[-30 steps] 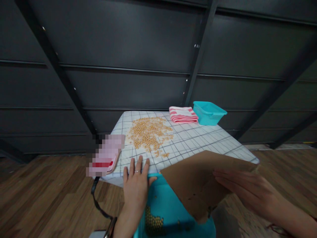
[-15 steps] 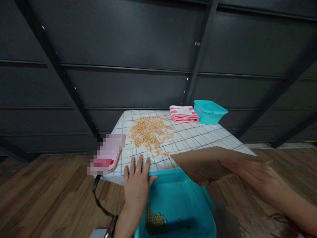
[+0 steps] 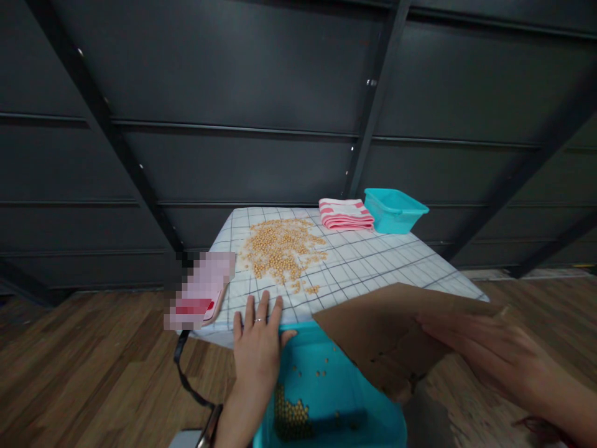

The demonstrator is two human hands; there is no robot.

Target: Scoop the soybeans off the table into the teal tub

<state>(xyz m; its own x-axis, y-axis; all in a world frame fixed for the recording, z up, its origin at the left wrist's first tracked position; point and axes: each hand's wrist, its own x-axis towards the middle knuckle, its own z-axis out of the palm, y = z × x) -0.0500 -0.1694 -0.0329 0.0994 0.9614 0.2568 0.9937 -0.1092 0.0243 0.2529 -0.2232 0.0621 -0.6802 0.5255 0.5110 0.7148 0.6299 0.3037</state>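
Right hand (image 3: 489, 348) holds cardboard (image 3: 387, 330) over basin rim (image 3: 305, 326), cloth (image 3: 387, 261) spreading beyond.

One left hand (image 3: 256, 358) and one right hand (image 3: 489, 348) are making two, lower centre and lower right. One ring (image 3: 259, 320) is showing at lower centre, one cardboard (image 3: 387, 330) at lower right. Two bins are appearing: an upper bin (image 3: 396, 214) right of centre, a lower bin (image 3: 336, 398) at bottom centre. One towel (image 3: 346, 214) is lying right of centre. Two bean groups, centre (image 3: 280, 242) and bottom centre (image 3: 291, 414), are each holding too many to count.
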